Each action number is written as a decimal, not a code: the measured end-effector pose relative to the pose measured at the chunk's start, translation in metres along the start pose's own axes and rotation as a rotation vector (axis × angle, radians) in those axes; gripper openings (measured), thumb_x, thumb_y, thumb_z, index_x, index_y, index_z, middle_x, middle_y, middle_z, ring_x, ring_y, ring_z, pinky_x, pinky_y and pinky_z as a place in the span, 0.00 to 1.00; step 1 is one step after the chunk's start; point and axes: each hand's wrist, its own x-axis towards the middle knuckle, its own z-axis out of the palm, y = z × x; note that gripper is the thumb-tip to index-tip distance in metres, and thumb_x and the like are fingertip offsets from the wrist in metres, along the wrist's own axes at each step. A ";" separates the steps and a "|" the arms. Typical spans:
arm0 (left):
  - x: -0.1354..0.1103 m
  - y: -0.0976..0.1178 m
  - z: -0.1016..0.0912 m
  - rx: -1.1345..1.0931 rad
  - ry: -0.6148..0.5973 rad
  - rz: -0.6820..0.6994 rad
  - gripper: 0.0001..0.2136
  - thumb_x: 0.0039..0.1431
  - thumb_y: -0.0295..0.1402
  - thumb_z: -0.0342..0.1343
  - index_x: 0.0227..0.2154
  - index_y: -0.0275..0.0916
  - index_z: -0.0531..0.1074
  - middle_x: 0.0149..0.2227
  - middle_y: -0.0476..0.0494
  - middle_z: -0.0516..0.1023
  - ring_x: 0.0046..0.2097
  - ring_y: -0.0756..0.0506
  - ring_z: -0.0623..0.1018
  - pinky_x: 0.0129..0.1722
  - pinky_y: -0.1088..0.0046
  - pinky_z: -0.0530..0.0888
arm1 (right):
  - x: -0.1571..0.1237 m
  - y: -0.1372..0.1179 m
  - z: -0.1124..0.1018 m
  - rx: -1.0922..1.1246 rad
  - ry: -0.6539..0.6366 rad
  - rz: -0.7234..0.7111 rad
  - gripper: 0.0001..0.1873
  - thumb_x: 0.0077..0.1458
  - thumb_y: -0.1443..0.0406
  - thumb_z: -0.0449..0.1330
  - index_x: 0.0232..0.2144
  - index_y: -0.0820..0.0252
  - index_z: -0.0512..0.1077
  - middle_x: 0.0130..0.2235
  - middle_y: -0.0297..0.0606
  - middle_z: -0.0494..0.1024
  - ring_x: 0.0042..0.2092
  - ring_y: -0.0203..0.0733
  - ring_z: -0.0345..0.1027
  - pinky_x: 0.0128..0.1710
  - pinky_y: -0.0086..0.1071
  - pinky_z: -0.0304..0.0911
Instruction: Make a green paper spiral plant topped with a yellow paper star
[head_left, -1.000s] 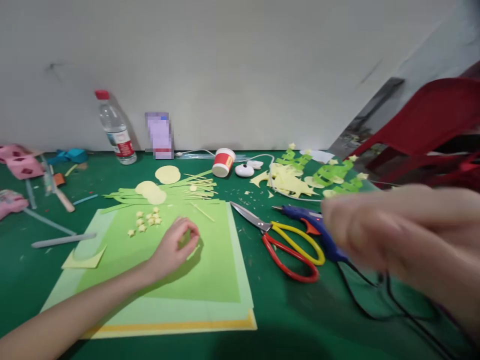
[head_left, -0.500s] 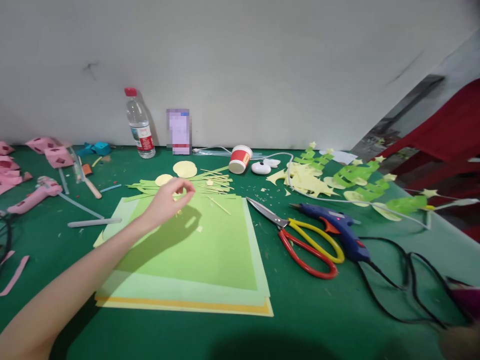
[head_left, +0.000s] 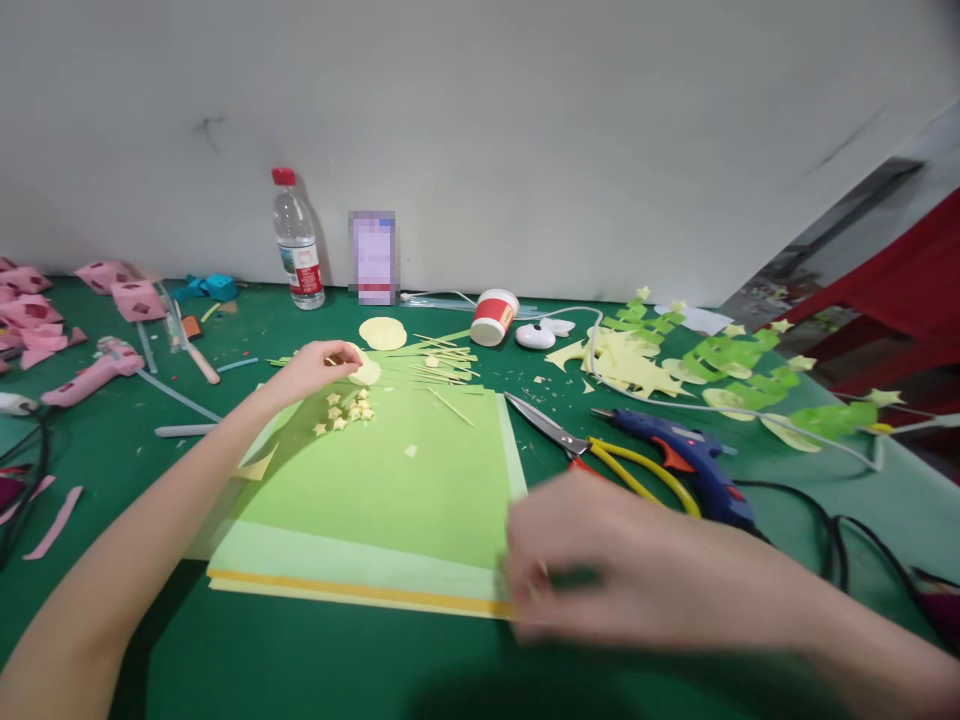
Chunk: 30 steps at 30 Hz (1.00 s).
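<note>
My left hand (head_left: 315,368) reaches to the far edge of the green paper stack (head_left: 382,480), its fingers pinched on a pale yellow paper circle (head_left: 365,372) among thin yellow strips (head_left: 435,362). Several small yellow paper stars (head_left: 346,410) lie just in front of it. My right hand (head_left: 600,570) is blurred by motion at the near right corner of the stack, fingers curled by the paper's edge; I cannot make out whether it grips anything. Red-and-yellow scissors (head_left: 600,455) lie partly hidden behind it.
A blue glue gun (head_left: 686,460) with a black cord lies right of the scissors. A water bottle (head_left: 296,240), a tipped paper cup (head_left: 493,317), green paper trees (head_left: 720,360), a pink glue gun (head_left: 90,372) and pink paper pieces (head_left: 37,310) sit about the green table. A red chair (head_left: 900,300) stands at the right.
My left hand has moved farther away, from the sheet's middle to the yellow circle at its far edge. My right hand left the view, then came back over the stack's near right corner.
</note>
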 end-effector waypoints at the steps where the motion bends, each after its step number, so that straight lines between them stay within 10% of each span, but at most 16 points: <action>1: 0.000 0.001 0.001 0.002 -0.013 0.007 0.11 0.48 0.40 0.55 0.29 0.36 0.73 0.33 0.45 0.77 0.35 0.47 0.74 0.36 0.73 0.68 | 0.021 0.003 -0.007 -0.183 -0.045 0.118 0.08 0.52 0.61 0.58 0.25 0.54 0.74 0.27 0.30 0.75 0.28 0.31 0.67 0.30 0.26 0.60; 6: -0.005 0.014 0.008 0.020 -0.066 0.028 0.12 0.49 0.40 0.54 0.29 0.36 0.73 0.34 0.45 0.76 0.34 0.48 0.73 0.34 0.74 0.68 | 0.089 0.042 -0.007 -0.543 0.161 0.439 0.12 0.58 0.65 0.51 0.39 0.65 0.71 0.43 0.44 0.73 0.41 0.42 0.69 0.39 0.35 0.64; 14: -0.020 0.039 0.026 -0.002 -0.175 0.044 0.11 0.50 0.37 0.52 0.32 0.37 0.73 0.35 0.44 0.77 0.34 0.47 0.73 0.32 0.74 0.69 | 0.116 0.074 0.004 -0.443 0.181 0.594 0.17 0.58 0.60 0.53 0.48 0.62 0.65 0.48 0.42 0.69 0.46 0.40 0.66 0.45 0.41 0.65; 23: -0.040 0.071 0.044 -0.209 -0.145 0.050 0.16 0.56 0.26 0.39 0.40 0.35 0.71 0.37 0.43 0.77 0.36 0.49 0.76 0.36 0.72 0.73 | 0.085 0.052 -0.005 0.260 0.280 0.370 0.18 0.56 0.53 0.51 0.31 0.63 0.68 0.24 0.31 0.66 0.23 0.29 0.57 0.23 0.26 0.58; 30: -0.079 0.110 0.056 -0.417 -0.094 0.144 0.07 0.56 0.36 0.54 0.32 0.41 0.74 0.36 0.48 0.77 0.37 0.49 0.75 0.38 0.73 0.72 | 0.041 0.016 0.019 0.930 0.275 0.332 0.16 0.50 0.53 0.59 0.28 0.60 0.65 0.22 0.29 0.64 0.21 0.27 0.57 0.20 0.23 0.56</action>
